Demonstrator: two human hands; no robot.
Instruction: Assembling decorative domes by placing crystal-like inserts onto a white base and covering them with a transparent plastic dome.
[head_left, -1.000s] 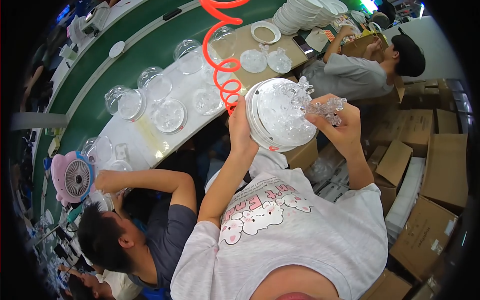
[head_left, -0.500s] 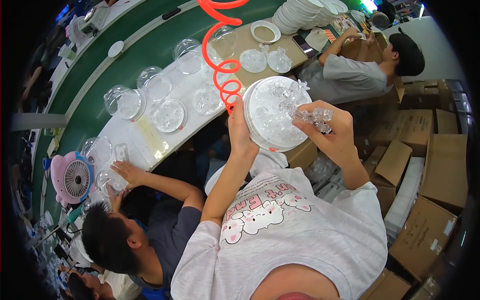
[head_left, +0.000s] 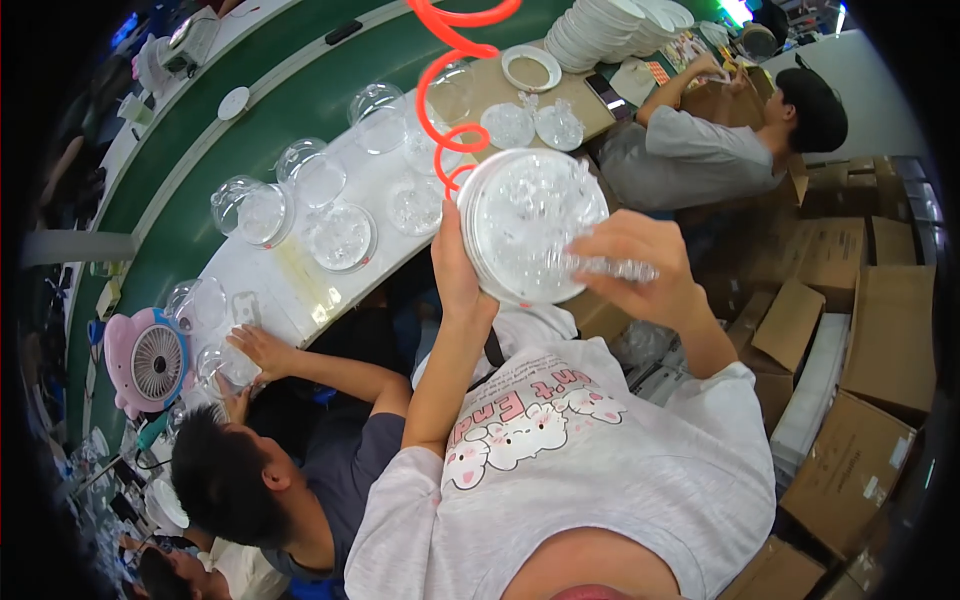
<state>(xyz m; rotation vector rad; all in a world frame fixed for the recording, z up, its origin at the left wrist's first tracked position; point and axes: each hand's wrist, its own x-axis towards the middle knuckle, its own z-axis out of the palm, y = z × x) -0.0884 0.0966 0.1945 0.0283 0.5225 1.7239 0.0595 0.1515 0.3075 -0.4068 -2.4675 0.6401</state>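
Observation:
A round white base (head_left: 535, 225) with clear, crystal-like pieces on its top is held up in front of my chest. My left hand (head_left: 459, 270) is wrapped around its left side, thumb along the rim. Over its right edge, my right hand (head_left: 648, 262) pinches a clear plastic ornament (head_left: 628, 268) that sticks out on both sides of the fingers. Motion blurs the ornament and those fingertips, so its exact shape is unclear, as is whether it touches the base. A red coiled hose (head_left: 452, 140) hangs down to just behind my left hand.
Several clear domes and decorated bases (head_left: 340, 235) stand on the white bench (head_left: 290, 285). Two clear discs with figures (head_left: 508, 125) lie beyond, near a white ring (head_left: 531, 68) and stacked white bases (head_left: 598, 30). Co-workers sit left and far right; cardboard boxes (head_left: 845, 480) fill the right.
The base has shifted slightly left with my left hand, and its top is turned more toward me. My right hand has moved slightly down, still holding the ornament. The hose has swung.

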